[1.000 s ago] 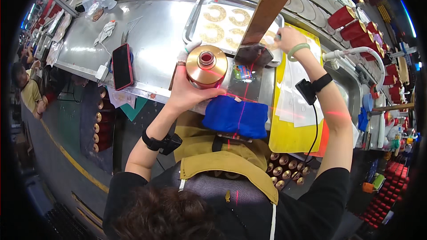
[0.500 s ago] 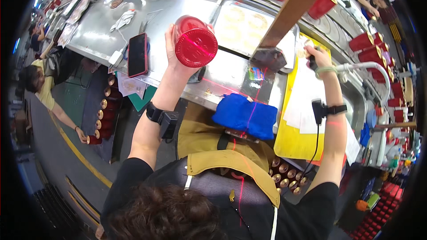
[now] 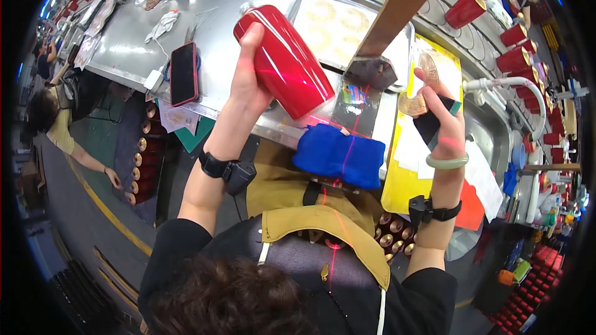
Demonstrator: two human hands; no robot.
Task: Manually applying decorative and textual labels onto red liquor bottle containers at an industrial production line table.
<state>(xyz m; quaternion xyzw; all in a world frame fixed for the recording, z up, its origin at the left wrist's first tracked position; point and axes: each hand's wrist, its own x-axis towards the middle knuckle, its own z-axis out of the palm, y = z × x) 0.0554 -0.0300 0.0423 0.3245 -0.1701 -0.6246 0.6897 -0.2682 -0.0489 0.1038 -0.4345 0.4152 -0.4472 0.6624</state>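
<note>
My left hand [image 3: 249, 80] is wrapped round a glossy red bottle-shaped vessel [image 3: 285, 62], which it holds tilted above the metal worktop [image 3: 230, 15]. My right hand [image 3: 447, 118] grips a black flat block with a green edge [image 3: 428, 129], perhaps a scraper. At its fingertips are thin gold patterned round pieces [image 3: 412, 105], which look like decals. White paper sheets [image 3: 413, 152] on a yellow board [image 3: 395, 192] lie beneath that hand. Between my hands, a folded blue cloth [image 3: 338, 156] rests at the worktop's near edge.
Behind the vessel is a tray [image 3: 320, 28] with pale ring-shaped patterns. A brown post [image 3: 403, 9] stands between my hands. A phone [image 3: 184, 74] lies left; a sink with a white tap [image 3: 528, 90] is right. At far left a person [image 3: 62, 124] reaches toward red vessels.
The red vessel has turned from showing its base to lying sideways, tilted. My right hand has come nearer to me, bringing the black block and gold pieces into plain sight.
</note>
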